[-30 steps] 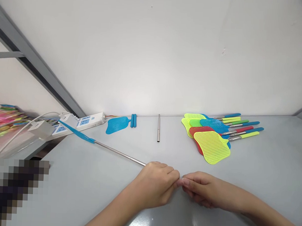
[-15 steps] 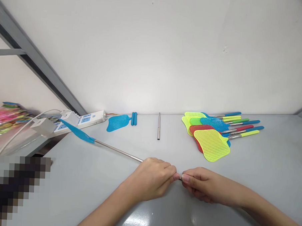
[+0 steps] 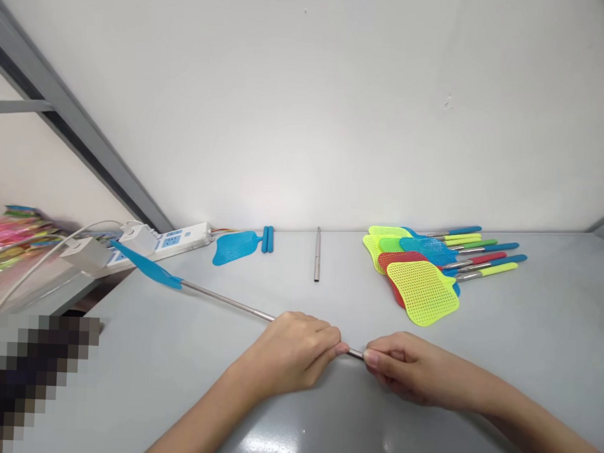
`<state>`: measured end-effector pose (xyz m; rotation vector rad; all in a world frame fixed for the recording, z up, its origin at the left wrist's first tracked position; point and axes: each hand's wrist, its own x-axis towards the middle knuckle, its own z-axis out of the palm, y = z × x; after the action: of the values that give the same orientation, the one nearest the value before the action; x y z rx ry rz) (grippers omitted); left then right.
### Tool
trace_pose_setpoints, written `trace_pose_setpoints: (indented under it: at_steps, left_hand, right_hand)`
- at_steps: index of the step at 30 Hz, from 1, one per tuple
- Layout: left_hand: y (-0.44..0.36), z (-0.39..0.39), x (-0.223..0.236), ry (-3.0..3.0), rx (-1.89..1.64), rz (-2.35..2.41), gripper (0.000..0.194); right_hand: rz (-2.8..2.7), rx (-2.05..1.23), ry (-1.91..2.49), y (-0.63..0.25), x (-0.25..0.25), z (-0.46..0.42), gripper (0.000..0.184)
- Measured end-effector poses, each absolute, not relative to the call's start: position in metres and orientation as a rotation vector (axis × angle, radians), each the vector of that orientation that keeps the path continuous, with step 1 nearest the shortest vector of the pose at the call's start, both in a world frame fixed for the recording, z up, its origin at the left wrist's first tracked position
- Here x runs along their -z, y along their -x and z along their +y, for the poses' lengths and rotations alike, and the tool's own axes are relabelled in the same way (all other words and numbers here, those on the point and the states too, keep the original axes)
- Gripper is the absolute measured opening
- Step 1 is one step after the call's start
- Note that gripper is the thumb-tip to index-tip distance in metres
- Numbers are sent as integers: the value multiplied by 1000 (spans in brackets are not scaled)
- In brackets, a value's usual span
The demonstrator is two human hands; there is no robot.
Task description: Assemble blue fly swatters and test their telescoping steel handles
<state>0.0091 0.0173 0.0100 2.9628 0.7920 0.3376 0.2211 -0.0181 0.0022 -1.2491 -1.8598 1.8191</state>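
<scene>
My left hand (image 3: pixel 296 352) is closed round the thin metal telescopic rod (image 3: pixel 226 301) of a blue fly swatter, whose blue mesh head (image 3: pixel 145 265) points away to the left, raised over the table edge. My right hand (image 3: pixel 406 372) pinches the near end of the same rod with its fingertips. A short bare length of rod shows between the two hands. Both hands rest low over the grey table (image 3: pixel 528 330).
A pile of several yellow, red, green and blue fly swatters (image 3: pixel 423 265) lies at the back right. A loose metal rod (image 3: pixel 317 254), a blue swatter head (image 3: pixel 235 245) and two blue grips (image 3: pixel 267 239) lie by the wall. A white power strip (image 3: pixel 174 239) sits back left.
The hands have drawn slightly apart, so a short stretch of rod now shows between them. The swatter head has shifted a little further left.
</scene>
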Motion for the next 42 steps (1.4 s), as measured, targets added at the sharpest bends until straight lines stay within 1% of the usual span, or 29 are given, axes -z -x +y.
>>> trace_pose_setpoints:
  at_steps: [21,28,34,42]
  left_hand:
    - [4,24,-13,-2952,-281,868,32]
    - [2,25,-8,-2933,-259,900,32]
    - [-4,24,-2,-2933,-360,894,35]
    - [-9,19,1,-2926,-428,897,32]
  right_hand:
    - [-1858,-1846,1227,-227,-6,-17,39]
    - [-1706,-1994,1207,-229,3,-14,39]
    - [-1616,-2076,1246,-235,6,-9,34]
    - [-1610,-2021,1255,-234,4,-9,26]
